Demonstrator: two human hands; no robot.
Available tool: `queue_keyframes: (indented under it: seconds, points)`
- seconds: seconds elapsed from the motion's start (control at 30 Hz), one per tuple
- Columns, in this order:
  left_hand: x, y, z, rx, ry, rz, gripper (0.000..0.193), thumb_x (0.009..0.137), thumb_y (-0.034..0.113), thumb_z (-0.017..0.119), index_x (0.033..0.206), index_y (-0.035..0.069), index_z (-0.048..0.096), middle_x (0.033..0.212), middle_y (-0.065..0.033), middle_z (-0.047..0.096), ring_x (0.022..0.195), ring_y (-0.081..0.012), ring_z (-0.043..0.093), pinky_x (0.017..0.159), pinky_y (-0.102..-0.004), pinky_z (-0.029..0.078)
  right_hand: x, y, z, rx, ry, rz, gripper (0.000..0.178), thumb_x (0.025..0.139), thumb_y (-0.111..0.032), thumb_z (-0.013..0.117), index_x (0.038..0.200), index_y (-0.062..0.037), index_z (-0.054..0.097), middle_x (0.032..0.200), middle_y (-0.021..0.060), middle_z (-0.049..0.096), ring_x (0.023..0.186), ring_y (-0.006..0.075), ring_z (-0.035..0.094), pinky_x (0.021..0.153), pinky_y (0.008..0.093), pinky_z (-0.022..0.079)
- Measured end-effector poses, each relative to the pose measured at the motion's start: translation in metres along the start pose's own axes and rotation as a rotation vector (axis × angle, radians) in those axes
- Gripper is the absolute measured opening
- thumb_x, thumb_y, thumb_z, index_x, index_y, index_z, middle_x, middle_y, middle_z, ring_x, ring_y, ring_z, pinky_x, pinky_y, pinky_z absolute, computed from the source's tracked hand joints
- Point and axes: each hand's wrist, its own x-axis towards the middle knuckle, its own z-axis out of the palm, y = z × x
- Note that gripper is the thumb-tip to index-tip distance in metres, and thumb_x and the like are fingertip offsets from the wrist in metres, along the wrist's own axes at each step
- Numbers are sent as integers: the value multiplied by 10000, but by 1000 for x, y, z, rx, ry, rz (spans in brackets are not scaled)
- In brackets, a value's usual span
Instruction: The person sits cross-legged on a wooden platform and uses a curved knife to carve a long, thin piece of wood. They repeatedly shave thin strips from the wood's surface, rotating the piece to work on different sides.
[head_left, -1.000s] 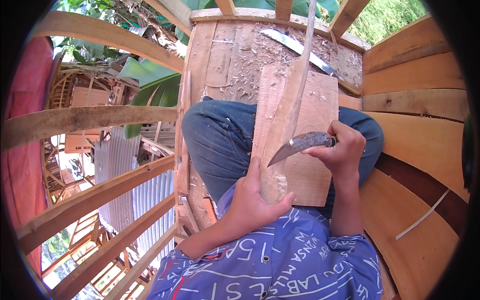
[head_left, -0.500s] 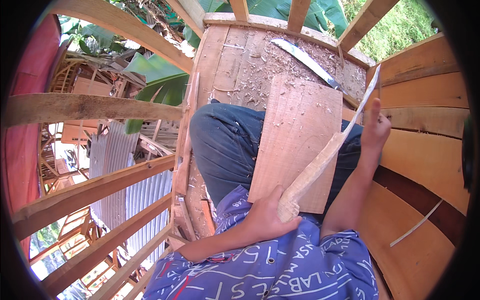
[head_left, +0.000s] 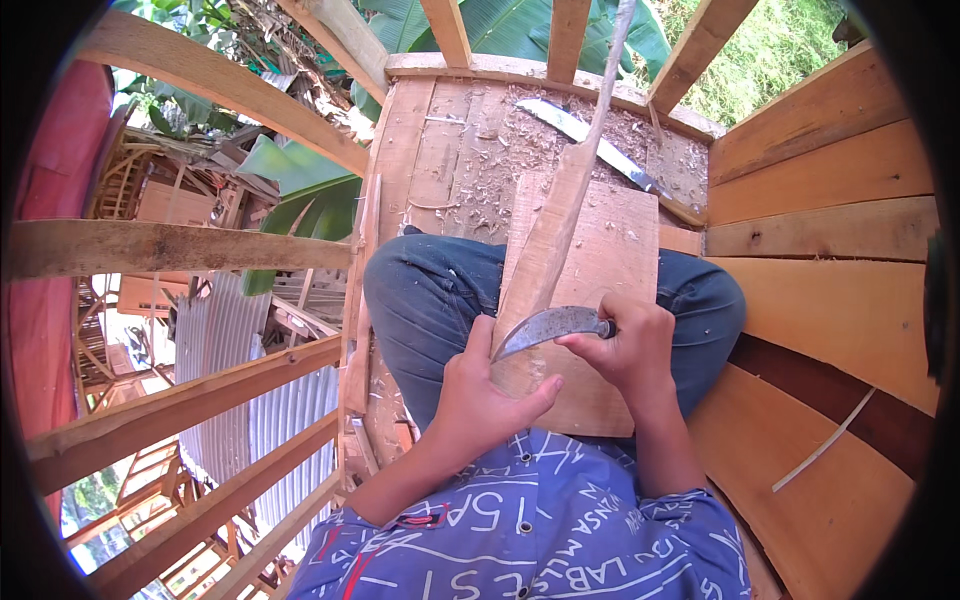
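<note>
My left hand (head_left: 478,392) grips the thick lower end of a long, pale whittled stick (head_left: 566,205), its thumb spread to the side. The stick rises away from me, narrows at a notch-like step and runs out past the top edge. My right hand (head_left: 640,345) is closed around the dark handle of a small curved knife (head_left: 552,327). The blade lies across the stick's thick end, its tip close to my left fingers. Under both hands a flat wooden board (head_left: 622,240) rests over my crossed legs.
A machete (head_left: 624,164) lies on the shaving-strewn plank floor (head_left: 480,160) beyond the board. Wooden rails (head_left: 180,247) stand at the left and far side, a plank wall (head_left: 820,300) at the right. A thin strip (head_left: 825,440) lies against that wall.
The stick has swung left, from leaning right to pointing nearly straight away. My right hand has come in from the far right, and the curved knife now shows across the wood.
</note>
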Motion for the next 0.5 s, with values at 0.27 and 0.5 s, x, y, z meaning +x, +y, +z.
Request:
queue_keyframes:
  seconds: [0.27, 0.5]
  points:
    - [-11, 0, 18, -130, -11, -48, 549, 691, 209, 775, 1036, -33, 424, 782, -189, 644, 742, -232, 688, 612, -327, 520, 23, 30, -9, -175, 179, -59, 757, 472, -796, 668, 517, -73, 448, 440, 64, 422, 383, 241, 463, 394, 328, 366]
    - [-15, 1, 15, -152, 9, -37, 573, 695, 215, 774, 1045, -53, 408, 797, -201, 644, 740, -235, 686, 610, -324, 523, 24, 18, -6, -189, 207, -44, 756, 441, -778, 694, 520, -74, 431, 448, 64, 437, 394, 245, 464, 400, 330, 363]
